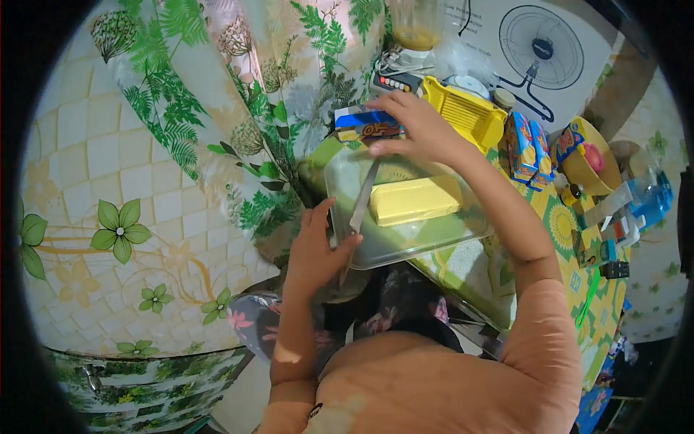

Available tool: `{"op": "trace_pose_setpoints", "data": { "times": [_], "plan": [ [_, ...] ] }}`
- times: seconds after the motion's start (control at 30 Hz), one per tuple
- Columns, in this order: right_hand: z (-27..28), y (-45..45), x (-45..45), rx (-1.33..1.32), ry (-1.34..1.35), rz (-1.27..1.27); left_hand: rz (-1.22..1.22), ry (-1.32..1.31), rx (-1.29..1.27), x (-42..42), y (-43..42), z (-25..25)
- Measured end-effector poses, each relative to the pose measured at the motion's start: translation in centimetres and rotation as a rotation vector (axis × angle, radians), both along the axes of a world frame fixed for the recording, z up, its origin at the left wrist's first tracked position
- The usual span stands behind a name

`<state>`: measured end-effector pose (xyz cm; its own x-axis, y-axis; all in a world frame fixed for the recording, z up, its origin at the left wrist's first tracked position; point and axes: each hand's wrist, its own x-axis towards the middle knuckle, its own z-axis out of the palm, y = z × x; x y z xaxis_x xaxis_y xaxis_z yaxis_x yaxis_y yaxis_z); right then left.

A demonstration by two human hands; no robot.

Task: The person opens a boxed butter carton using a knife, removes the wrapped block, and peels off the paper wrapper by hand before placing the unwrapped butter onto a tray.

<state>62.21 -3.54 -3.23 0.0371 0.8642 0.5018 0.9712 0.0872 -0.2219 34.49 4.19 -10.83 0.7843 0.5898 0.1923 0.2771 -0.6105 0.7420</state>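
A yellow block of butter (pixel 417 201) lies inside a clear plastic container (pixel 412 249). A knife (pixel 365 195) rests at a slant along the container's left side, its handle end running down beside my left thumb. My left hand (pixel 316 249) is at the container's left edge, fingers outstretched along the outside and thumb apart from them near the knife. Beyond the far rim, my right hand (pixel 419 126) has its fingers and thumb around a small blue and yellow box (pixel 369 124). The thumb is close to the container's far rim.
A yellow ribbed plastic tray (pixel 470 116) stands beyond my right forearm. Blue and yellow boxes (pixel 530 150), a yellow tub (pixel 596 163) and a blue bottle (pixel 650 199) are on the right. Behind are a fan carton (pixel 538 58) and a patterned curtain (pixel 267 94).
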Motion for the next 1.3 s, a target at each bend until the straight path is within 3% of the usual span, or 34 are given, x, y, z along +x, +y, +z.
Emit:
{"op": "trace_pose_setpoints", "data": {
  "times": [0.07,0.3,0.67,0.8,0.9,1.1,1.3],
  "plan": [
    [0.4,-2.5,-0.7,-0.224,0.216,0.058,-0.014,-0.023,0.064,-0.2,-0.2,-0.8],
    [-2.1,-8.4,-1.3,-0.543,0.118,0.077,-0.039,-0.014,0.076,-0.4,-0.1,-2.0],
    [-4.9,-8.1,-1.6,-0.494,0.081,0.077,0.108,0.058,-0.053,-1.1,0.1,0.2],
    [-4.4,-7.6,-2.0,-0.631,0.163,-0.011,0.103,-0.082,-0.149,-1.7,-0.5,0.3],
    [-4.5,-7.5,-1.7,-0.521,0.175,0.064,0.088,-0.161,-0.241,-2.0,-1.0,0.8],
    [-3.7,-6.7,-0.9,-0.569,0.253,0.117,0.105,-0.226,-0.283,-3.1,-0.1,0.3],
    [-3.7,-4.8,1.9,-0.711,0.641,0.203,0.101,-0.271,-0.323,-3.6,0.2,0.0]
  ]
}}
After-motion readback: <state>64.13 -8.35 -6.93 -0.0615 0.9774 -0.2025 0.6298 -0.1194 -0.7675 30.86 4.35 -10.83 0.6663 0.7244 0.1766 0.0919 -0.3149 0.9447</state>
